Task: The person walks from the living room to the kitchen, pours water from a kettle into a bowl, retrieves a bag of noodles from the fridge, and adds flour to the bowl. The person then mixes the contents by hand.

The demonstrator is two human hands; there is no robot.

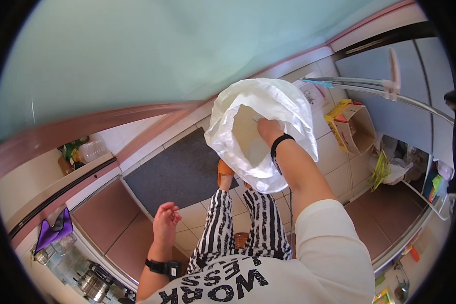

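Observation:
A white woven plastic sack (228,91) stands before me with its mouth wide and a pale beige interior (247,121). My right hand (269,128) reaches in over the rim, fingers curled; a small pale edge shows at the fingertips, but what they hold is unclear. A black band circles that wrist. My left hand (167,220) hangs apart from the sack, its fingers curled in with nothing seen in them. Below the sack are an orange slipper (224,169) on my foot and my black-and-white striped trousers (216,224).
A dark grey floor mat (167,167) lies left of the sack. To its right are a cardboard box (359,129), metal rails (406,98) and long green vegetables (380,173). A frosted glass panel (155,53) spans the far side. Pots (93,285) and a purple cloth (53,231) sit lower left.

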